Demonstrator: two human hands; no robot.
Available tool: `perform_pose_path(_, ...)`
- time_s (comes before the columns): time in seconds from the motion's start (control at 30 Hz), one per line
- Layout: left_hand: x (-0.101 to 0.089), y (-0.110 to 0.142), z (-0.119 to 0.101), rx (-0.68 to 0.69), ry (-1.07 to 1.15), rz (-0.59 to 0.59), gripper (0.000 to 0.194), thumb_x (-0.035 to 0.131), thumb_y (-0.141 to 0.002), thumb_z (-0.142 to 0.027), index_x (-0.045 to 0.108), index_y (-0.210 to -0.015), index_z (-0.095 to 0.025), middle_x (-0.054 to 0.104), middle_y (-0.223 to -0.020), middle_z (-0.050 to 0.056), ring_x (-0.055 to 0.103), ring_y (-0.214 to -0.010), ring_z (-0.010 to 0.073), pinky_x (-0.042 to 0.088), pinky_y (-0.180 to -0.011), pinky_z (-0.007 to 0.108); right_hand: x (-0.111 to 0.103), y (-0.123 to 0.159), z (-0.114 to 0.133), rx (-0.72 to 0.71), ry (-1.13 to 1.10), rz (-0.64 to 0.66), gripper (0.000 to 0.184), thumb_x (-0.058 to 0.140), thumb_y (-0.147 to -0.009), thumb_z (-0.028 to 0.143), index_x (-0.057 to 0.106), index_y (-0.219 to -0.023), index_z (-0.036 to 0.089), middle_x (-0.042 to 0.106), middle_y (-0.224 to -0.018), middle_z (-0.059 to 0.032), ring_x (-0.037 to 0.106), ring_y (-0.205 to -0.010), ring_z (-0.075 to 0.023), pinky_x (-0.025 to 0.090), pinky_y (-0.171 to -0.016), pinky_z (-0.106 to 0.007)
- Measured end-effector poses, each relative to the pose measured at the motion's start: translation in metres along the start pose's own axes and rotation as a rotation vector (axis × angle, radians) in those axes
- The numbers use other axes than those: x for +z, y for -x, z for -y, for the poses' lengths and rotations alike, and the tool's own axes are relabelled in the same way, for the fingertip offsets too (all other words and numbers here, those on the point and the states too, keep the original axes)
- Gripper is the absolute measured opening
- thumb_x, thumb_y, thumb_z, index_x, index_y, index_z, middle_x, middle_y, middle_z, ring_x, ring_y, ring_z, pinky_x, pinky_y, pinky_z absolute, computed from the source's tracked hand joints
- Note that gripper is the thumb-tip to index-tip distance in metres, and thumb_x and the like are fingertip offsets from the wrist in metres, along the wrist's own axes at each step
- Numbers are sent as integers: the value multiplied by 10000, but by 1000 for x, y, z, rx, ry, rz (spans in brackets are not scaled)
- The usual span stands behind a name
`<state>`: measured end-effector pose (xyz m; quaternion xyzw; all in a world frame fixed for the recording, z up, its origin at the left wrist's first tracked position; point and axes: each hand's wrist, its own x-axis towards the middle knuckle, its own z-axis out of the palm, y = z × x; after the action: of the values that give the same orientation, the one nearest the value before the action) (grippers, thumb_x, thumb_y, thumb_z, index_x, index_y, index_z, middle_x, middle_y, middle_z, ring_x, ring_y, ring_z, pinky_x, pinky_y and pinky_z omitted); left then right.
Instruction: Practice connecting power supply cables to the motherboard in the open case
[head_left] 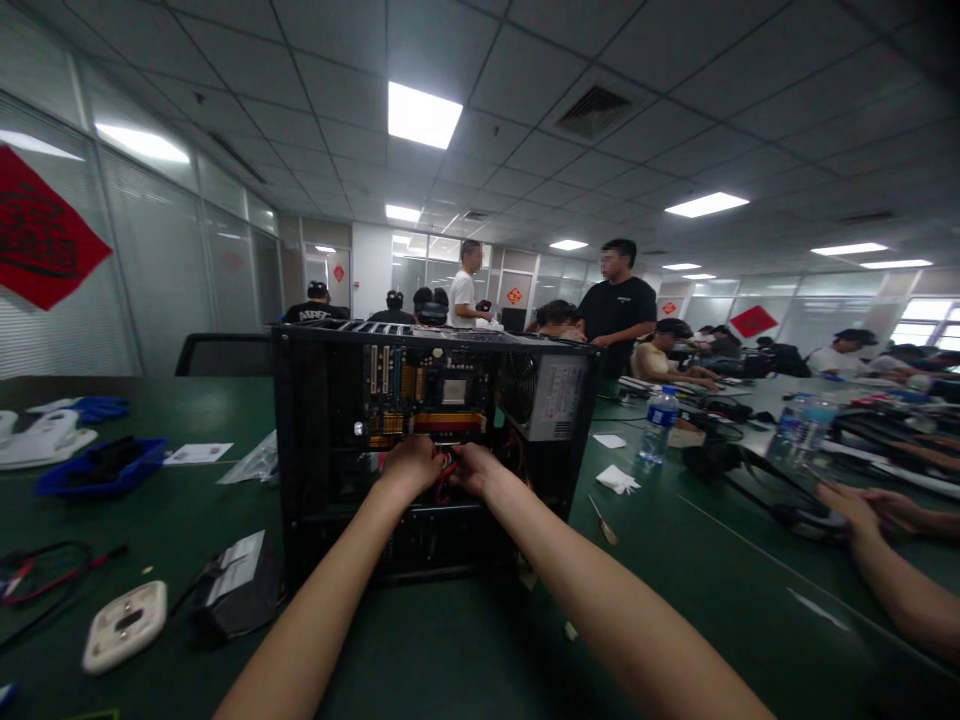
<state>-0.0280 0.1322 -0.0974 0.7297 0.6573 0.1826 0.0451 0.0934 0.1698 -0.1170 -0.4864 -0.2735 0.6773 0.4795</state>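
Both your forearms reached forward from the lower edge of view and converged inside the open computer case; your left hand lay back up with the wrist slightly bent, your right hand came in close beside it from the other side. The fingers of both hands were curled inward at the red wires, low in the case and below the motherboard; whether either hand pinched a wire you could not tell (the fingertips were small, dark and partly hidden).

The case stood upright on the green table, its open side facing you; the power supply sat in its upper right corner. To the left of the case lay a dark box with a pale label, a white square part and a blue tray; to the right, a screwdriver, a crumpled tissue and a water bottle; at far right, a co-worker's hands were near a dark strap; beyond, people sat and stood under lit ceiling panels.
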Motion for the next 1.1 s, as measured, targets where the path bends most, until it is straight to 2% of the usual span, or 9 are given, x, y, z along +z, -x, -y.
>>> perform_pose_path(0.13,0,0,0,5,-4,3,307,517,-882,-423,748,-857,-221,769,-985,127,720,-940,289,515,-735,327,2,-3,-2,-49,-62,-45,197,460,-915,3,464,-842,185,549,-565,51,498,-401,-74,393,-460,-171)
perform_pose_path(0.37,-1,0,-1,11,-4,14,318,502,-892,-404,752,-861,-209,769,-975,133,723,-920,277,514,-729,319,1,-1,-2,-57,-68,-53,179,528,-893,17,482,-827,177,549,-564,51,519,-398,-78,400,-428,-161)
perform_pose_path(0.77,1,-2,1,11,-3,3,335,514,-892,-432,759,-890,-205,766,-999,143,720,-951,288,520,-746,328,7,4,-2,-93,-2,-148,172,523,-943,51,499,-823,172,551,-536,49,505,-386,-80,409,-424,-177)
perform_pose_path(1.1,1,-2,1,11,7,15,323,496,-894,-396,759,-872,-210,766,-979,140,725,-908,276,513,-719,314,5,4,-5,-122,-15,-125,135,549,-934,70,510,-854,171,528,-532,65,496,-396,-73,429,-442,-169)
